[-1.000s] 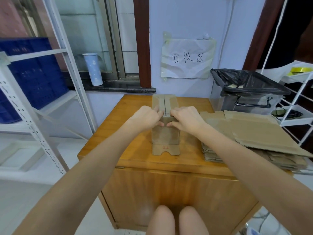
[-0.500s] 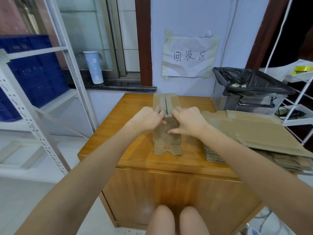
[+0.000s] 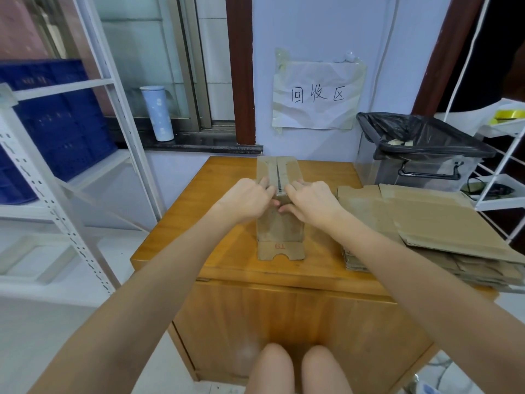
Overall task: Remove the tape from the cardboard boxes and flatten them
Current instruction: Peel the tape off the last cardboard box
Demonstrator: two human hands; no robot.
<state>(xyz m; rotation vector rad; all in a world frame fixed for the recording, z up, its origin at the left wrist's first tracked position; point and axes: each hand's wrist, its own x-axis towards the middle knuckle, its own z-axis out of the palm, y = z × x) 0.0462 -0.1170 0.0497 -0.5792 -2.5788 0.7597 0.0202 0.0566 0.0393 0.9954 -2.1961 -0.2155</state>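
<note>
- Mid-frame, our left hand (image 3: pixel 246 199) and right hand (image 3: pixel 312 201) grip the cardboard box (image 3: pixel 279 206) on the wooden surface (image 3: pixel 227 200), fingers curled at its top seam.
- Looks like we're prying flaps; next, pull outward, then press flat.
- Flattened stack (image 3: pixel 426 226) at right, lined bin (image 3: pixel 420 155) upper right.

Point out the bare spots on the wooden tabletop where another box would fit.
Bare wood lies left of the small brown cardboard box, out to the table's left edge. A narrower strip runs between that box and the stack of flattened cardboard. The right side is crowded by the stack; both hands occupy the box's middle.
</note>
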